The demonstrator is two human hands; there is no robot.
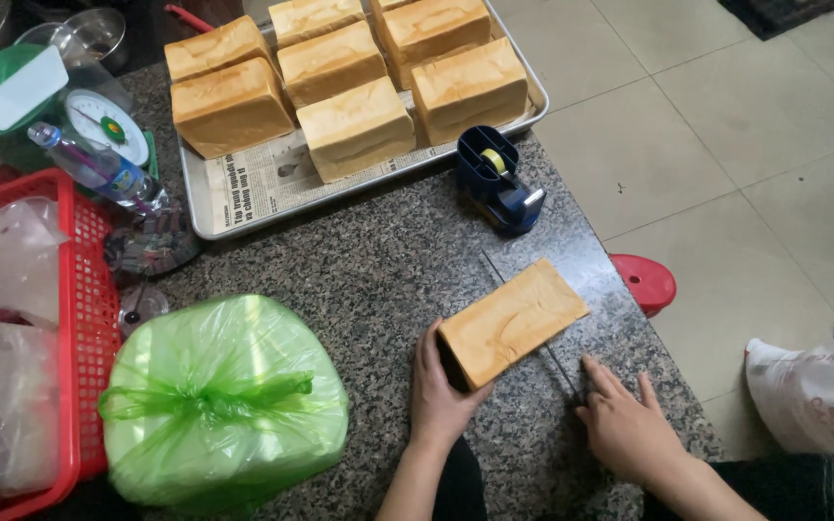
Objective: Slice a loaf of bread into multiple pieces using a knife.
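Desk (388,280): dark speckled stone, its right edge running diagonally just past your right hand (629,425), floor below. Open room is lying centre, between the green bag (224,400) near left and the tray (200,207) of loaves far. Blue tape dispenser (499,178) is sitting just beyond the loaf (514,323). That loaf is lying near centre-right: looks light, soft, easily dented, so you're better off cradling the broad sides, not pinching corners. Your left hand (441,391) is cupping its near end, fingers open against it. Right hand is resting flat, open, beside a thin rod-like item I can't identify.
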